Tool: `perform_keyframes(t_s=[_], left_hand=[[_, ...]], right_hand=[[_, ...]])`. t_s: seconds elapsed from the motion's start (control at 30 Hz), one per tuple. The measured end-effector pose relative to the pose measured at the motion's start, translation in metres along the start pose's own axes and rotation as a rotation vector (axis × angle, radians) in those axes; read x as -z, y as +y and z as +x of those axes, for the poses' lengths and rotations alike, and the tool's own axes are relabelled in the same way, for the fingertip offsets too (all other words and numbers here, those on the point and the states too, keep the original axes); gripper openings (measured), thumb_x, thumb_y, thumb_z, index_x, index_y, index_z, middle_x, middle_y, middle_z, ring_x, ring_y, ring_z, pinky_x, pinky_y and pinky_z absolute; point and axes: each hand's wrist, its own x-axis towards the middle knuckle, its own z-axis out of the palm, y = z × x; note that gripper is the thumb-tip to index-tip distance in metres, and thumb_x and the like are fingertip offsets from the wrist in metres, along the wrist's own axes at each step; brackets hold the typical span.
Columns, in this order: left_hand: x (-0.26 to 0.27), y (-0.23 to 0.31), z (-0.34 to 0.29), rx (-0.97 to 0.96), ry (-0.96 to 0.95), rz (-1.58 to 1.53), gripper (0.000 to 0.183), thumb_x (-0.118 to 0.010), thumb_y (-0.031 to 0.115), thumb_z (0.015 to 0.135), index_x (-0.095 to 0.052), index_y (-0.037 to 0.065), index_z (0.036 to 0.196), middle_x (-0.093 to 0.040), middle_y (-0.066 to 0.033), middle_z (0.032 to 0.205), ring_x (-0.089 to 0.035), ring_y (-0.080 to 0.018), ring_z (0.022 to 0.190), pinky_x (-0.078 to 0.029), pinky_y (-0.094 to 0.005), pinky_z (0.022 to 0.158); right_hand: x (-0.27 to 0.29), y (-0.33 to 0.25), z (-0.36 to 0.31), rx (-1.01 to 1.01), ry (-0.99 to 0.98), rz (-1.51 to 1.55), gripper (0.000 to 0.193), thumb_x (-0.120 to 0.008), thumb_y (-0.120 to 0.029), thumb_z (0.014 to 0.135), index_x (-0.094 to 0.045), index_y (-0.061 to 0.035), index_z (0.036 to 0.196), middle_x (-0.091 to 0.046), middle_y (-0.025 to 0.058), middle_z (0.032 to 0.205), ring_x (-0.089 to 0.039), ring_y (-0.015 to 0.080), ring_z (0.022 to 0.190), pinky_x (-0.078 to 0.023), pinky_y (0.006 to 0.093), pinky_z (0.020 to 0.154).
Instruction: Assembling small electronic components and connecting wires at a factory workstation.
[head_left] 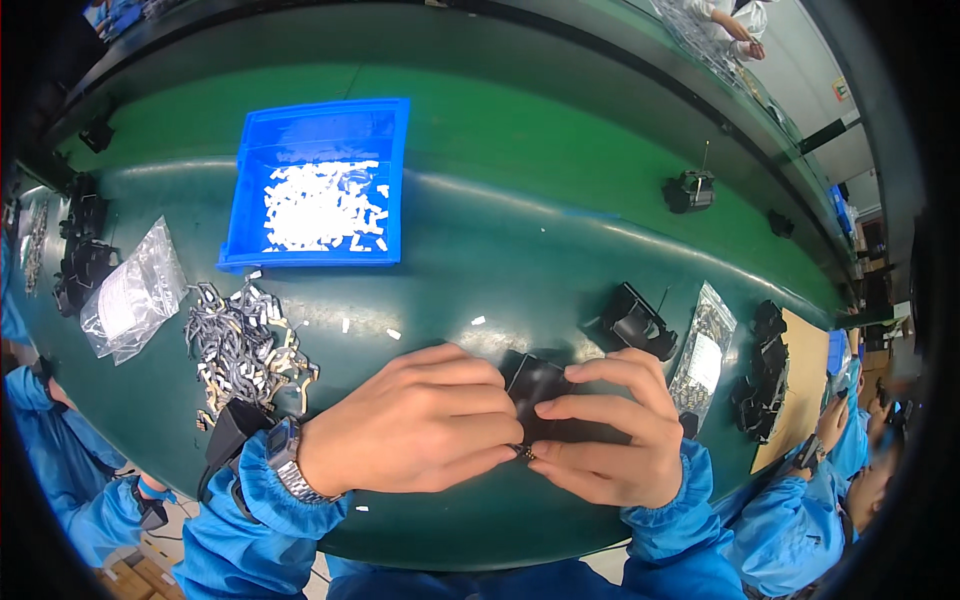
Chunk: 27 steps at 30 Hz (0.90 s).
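Note:
Over the near middle of the table, both my hands hold one black plastic housing (pixel 541 384). My left hand (pixel 425 425) is closed along its left side, the fingers bent inward and the thumb hidden. My right hand (pixel 625 430) grips it from the right, with fingertips on its top and near edge. A tiny dark part with a brassy glint (pixel 526 452) shows where the fingertips of both hands meet; its kind is too small to tell. Just beyond my right hand lies another black housing (pixel 637 322), apart from it.
A blue bin (pixel 397 200) of small white pieces stands at the back left. Nearer lie a heap of short cables (pixel 245 345) and a clear bag (pixel 135 290). On the right are another bag (pixel 703 355), black housings (pixel 765 375) and a cardboard sheet (pixel 800 385). Co-workers sit both sides.

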Motion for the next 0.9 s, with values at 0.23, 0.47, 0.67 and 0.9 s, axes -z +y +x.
perform_keyframes(t_s=[0.23,0.47,0.67,0.9], left_hand=[[0.001,0.000,0.000,0.001,-0.006,-0.005,0.017,-0.086,0.013,0.085,-0.079,0.007,0.099,-0.074,-0.0054,0.097,-0.071,-0.0265,0.093,-0.056,-0.0396,0.082],[-0.001,-0.001,-0.001,-0.005,0.014,0.000,0.016,-0.086,0.015,0.086,-0.079,0.007,0.097,-0.074,-0.0057,0.097,-0.071,-0.0265,0.092,-0.056,-0.0393,0.081],[0.000,0.000,0.000,0.009,-0.003,-0.014,0.016,-0.086,0.015,0.087,-0.078,0.007,0.098,-0.073,-0.0058,0.098,-0.071,-0.0266,0.093,-0.056,-0.0392,0.082],[-0.002,-0.001,-0.002,0.017,0.005,-0.008,0.012,-0.077,0.017,0.091,-0.073,0.008,0.099,-0.068,-0.0028,0.098,-0.067,-0.0244,0.098,-0.052,-0.0392,0.089]], right_hand=[[-0.004,-0.001,-0.002,-0.163,-0.008,0.156,0.019,-0.094,-0.015,0.070,-0.085,-0.0175,0.087,-0.079,-0.0035,0.113,-0.065,0.0294,0.119,-0.048,0.0457,0.096],[-0.005,-0.002,-0.001,-0.184,0.002,0.226,0.019,-0.094,-0.014,0.069,-0.086,-0.0190,0.086,-0.079,-0.0041,0.111,-0.065,0.0286,0.119,-0.049,0.0455,0.096],[0.001,-0.003,0.005,0.055,-0.012,-0.014,0.018,-0.094,-0.020,0.072,-0.087,-0.0211,0.089,-0.080,-0.0041,0.112,-0.067,0.0277,0.114,-0.051,0.0429,0.087],[-0.006,0.006,0.003,0.078,0.014,0.044,0.018,-0.094,-0.019,0.074,-0.087,-0.0213,0.090,-0.079,-0.0037,0.109,-0.068,0.0253,0.111,-0.052,0.0410,0.086]])
